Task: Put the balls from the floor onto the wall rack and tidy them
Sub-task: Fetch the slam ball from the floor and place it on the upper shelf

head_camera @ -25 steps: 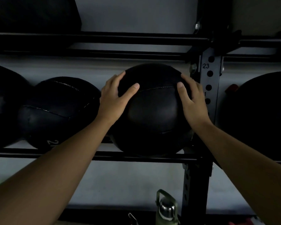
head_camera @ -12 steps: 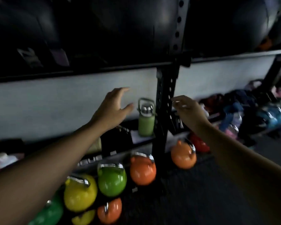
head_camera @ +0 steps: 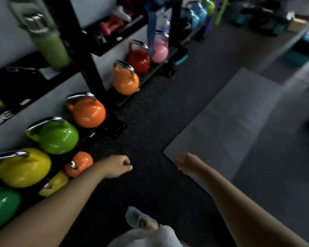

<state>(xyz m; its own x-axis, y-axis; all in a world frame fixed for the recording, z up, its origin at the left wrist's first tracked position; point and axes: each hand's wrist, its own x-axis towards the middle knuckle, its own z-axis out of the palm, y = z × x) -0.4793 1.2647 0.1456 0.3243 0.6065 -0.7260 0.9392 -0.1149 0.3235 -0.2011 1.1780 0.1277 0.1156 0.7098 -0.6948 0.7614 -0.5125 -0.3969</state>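
- The left hand [head_camera: 118, 166] is being held curled into a loose fist over the dark speckled floor [head_camera: 150, 122], with nothing gripped in it.
- The right hand [head_camera: 185, 162] is being held just above the near corner of a grey mat [head_camera: 227, 122]; it is blurred, and whether it is open or closed cannot be told.
- No ball is being shown in this view, so its place relative to either hand cannot be told.
- Kettlebells are being seen lined along the foot of the black wall rack [head_camera: 89, 68]: yellow [head_camera: 23, 168], green [head_camera: 57, 136] and orange [head_camera: 89, 113].
- A green bottle [head_camera: 48, 43] is being seen standing on the rack's low shelf.
- A pale shoe [head_camera: 136, 218] is being seen between the forearms, on the floor.
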